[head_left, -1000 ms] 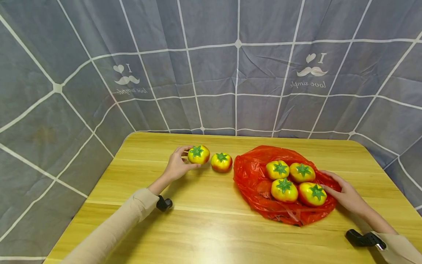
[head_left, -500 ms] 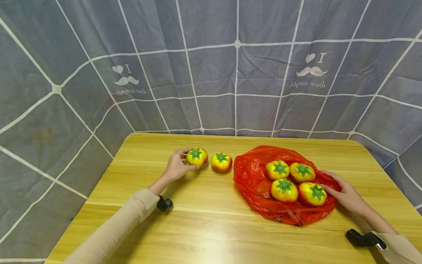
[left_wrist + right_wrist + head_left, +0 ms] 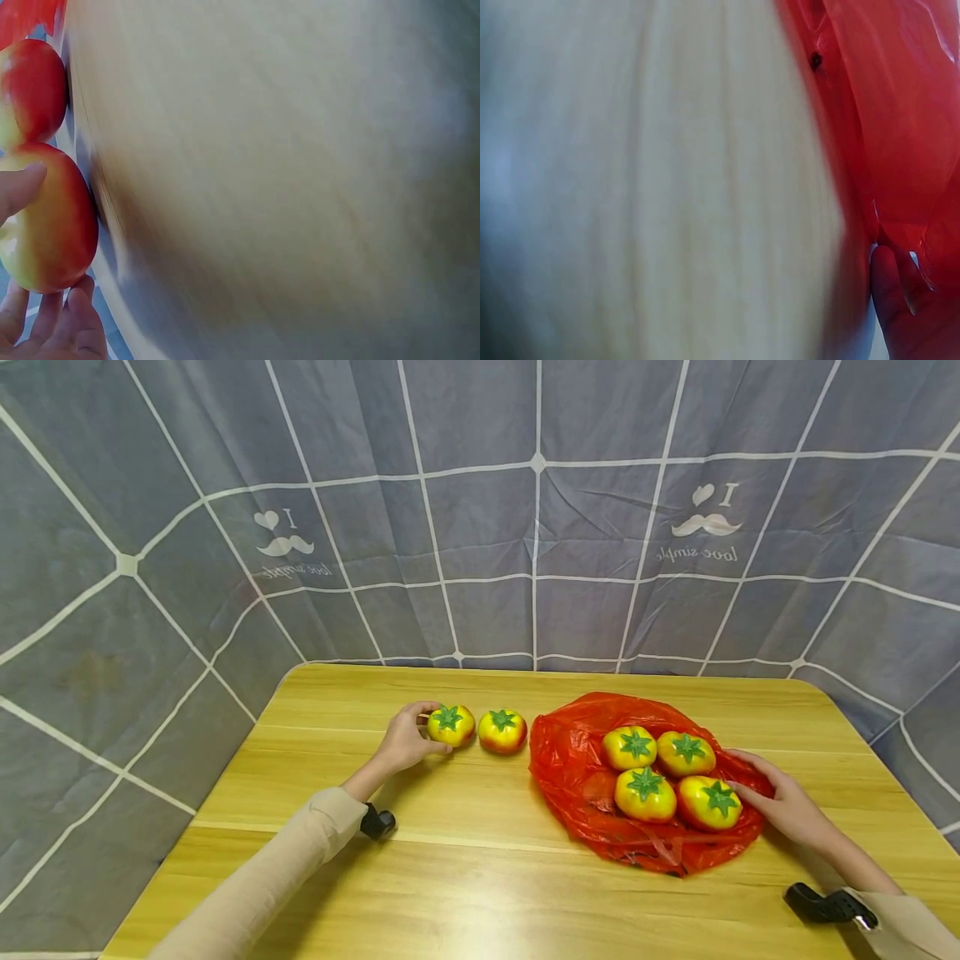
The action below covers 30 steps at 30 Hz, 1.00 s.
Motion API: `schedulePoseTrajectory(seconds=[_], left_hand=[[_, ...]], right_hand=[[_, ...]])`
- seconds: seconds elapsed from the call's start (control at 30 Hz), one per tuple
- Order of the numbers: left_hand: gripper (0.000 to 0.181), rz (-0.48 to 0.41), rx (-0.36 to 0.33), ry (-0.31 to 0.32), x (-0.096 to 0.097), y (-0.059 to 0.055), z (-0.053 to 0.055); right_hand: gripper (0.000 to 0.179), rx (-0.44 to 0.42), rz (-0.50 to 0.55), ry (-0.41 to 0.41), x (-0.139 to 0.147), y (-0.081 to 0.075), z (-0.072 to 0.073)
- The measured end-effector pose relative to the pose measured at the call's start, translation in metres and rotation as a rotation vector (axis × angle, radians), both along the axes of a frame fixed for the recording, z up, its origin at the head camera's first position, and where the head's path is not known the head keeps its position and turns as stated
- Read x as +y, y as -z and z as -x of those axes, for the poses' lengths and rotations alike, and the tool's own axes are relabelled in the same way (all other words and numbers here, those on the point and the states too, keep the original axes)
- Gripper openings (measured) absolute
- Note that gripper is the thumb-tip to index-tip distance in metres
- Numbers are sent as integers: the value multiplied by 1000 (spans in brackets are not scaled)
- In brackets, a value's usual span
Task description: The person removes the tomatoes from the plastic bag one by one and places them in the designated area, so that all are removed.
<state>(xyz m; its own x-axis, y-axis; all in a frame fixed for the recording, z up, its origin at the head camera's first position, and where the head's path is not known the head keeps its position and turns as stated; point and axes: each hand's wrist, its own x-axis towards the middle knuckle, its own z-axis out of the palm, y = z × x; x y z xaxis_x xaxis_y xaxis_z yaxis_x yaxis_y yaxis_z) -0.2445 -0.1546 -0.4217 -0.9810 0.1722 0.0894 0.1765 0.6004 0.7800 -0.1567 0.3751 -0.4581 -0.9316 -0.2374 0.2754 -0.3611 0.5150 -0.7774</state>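
In the head view my left hand (image 3: pixel 408 737) holds a yellow-red tomato (image 3: pixel 451 727) with a green star-shaped top. The left wrist view shows my thumb on one side of this tomato (image 3: pixel 56 232) and my fingers at its other side. Just right of it a second tomato (image 3: pixel 502 732) sits on the table, touching or nearly touching it. A red plastic bag (image 3: pixel 566 764) lies spread out farther right, with several tomatoes (image 3: pixel 647 795) grouped on it. At the bag's right edge my right hand (image 3: pixel 787 806) grips the plastic, thumb tip near the closest tomato.
The wooden table (image 3: pixel 465 868) has bare surface in front of the bag and hands. A grey curtain (image 3: pixel 480 527) with white grid lines hangs behind and along both sides. A black wrist camera (image 3: pixel 377 822) is strapped by the left sleeve.
My left hand has lowered its tomato slightly, to a spot left of the second tomato. The right hand and the bag have stayed in place.
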Motion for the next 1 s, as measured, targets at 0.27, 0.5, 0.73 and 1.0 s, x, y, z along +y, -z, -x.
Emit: schedulePoseTrajectory(seconds=[0.27,0.5,0.73,1.0], left_hand=[[70,-18,-7,14,3,0,3],[69,-31,-13,44,2,-1,6],[70,-41,-18,49,2,-2,5],[69,-19,-24,36,4,-2,3]], right_hand=[[46,-7,-14,9,1,-2,0],[46,1,-29,10,1,-3,1],[45,18,-38,8,0,-3,1],[45,5,-58,21,0,-4,-1]])
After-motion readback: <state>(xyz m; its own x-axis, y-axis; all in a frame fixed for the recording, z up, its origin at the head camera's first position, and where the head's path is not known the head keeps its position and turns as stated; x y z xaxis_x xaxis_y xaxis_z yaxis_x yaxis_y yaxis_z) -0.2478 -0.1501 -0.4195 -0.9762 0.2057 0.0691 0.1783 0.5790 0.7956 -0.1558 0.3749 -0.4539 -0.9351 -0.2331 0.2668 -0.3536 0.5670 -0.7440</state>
